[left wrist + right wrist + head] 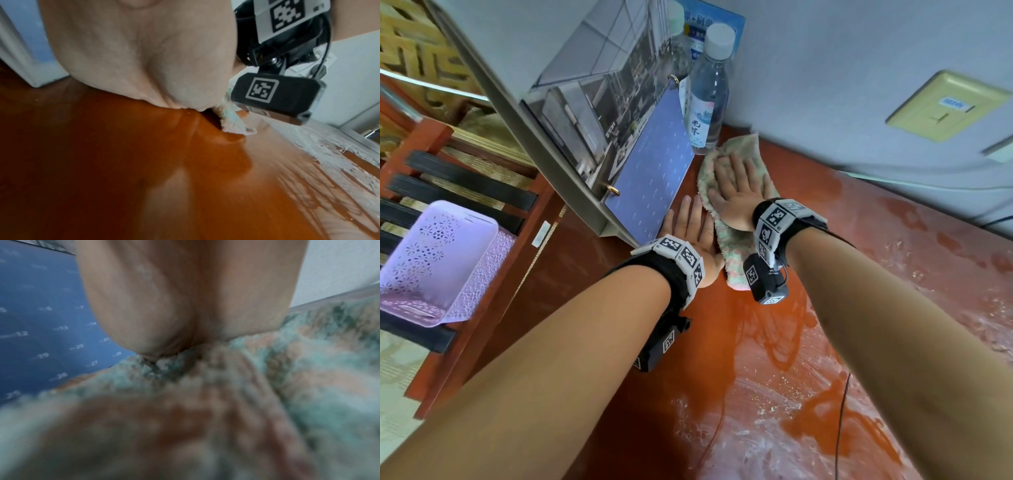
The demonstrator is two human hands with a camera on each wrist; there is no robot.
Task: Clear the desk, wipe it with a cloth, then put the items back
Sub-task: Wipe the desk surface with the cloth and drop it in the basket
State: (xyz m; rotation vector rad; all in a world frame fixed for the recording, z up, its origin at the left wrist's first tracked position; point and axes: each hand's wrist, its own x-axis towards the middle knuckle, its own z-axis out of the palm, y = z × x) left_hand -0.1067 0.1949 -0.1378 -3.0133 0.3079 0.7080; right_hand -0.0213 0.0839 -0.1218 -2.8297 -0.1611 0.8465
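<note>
Wiping far left corner: right hand (736, 192) flat on cloth (732, 246), left hand (688, 229) flat on desk (756, 342) alongside; press evenly, skirt bottle (707, 92) and calendar (650, 171).

Bare forearms; black wrist straps (671, 274), white coded tags, black camera boxes (765, 279).

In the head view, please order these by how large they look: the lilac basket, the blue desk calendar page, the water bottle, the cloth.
1. lilac basket, though it is nearer the camera, so unsure
2. blue desk calendar page
3. cloth and water bottle look alike; the hands partly cover the cloth
</note>
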